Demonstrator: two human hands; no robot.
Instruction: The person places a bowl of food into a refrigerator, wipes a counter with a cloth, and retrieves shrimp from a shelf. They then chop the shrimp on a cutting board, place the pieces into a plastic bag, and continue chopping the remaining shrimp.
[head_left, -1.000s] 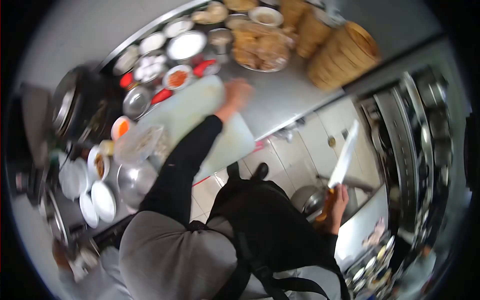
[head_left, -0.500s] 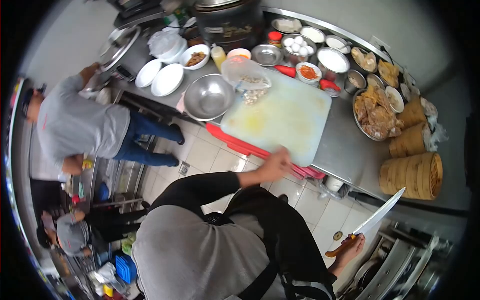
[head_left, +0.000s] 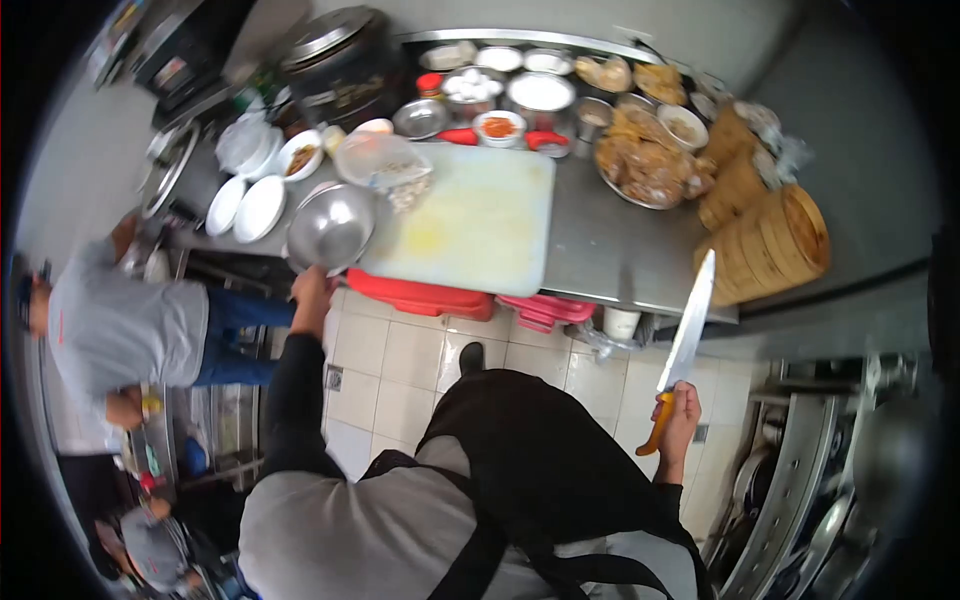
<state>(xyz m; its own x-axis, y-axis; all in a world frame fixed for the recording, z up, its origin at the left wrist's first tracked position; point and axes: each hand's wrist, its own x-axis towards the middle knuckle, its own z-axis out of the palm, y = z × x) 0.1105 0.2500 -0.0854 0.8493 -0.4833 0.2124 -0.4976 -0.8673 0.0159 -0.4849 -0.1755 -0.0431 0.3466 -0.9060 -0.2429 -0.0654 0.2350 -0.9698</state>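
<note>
The orange handle of a long knife (head_left: 688,325) is in my right hand (head_left: 682,408), its blade pointing up and away from me beside the counter's front edge. My left hand (head_left: 313,288) is at the near rim of a metal bowl (head_left: 334,228), fingers closed on the rim. That bowl looks empty and sits at the left edge of a white cutting board (head_left: 485,220). On the board's far left corner lie a clear plastic bag (head_left: 372,160) and small pale chopped pieces (head_left: 410,193).
Bowls of eggs (head_left: 472,88), orange shreds (head_left: 498,127) and wrapped meat (head_left: 645,165) line the counter's back. Bamboo steamers (head_left: 765,250) stand right. White bowls (head_left: 260,208) are left. Two co-workers (head_left: 130,315) (head_left: 155,548) are at the left. Pans (head_left: 825,530) are lower right.
The view has turned, shifting the counter leftward in the picture. My left hand has gone from the board's near edge to the metal bowl. The knife now points more steeply away from me.
</note>
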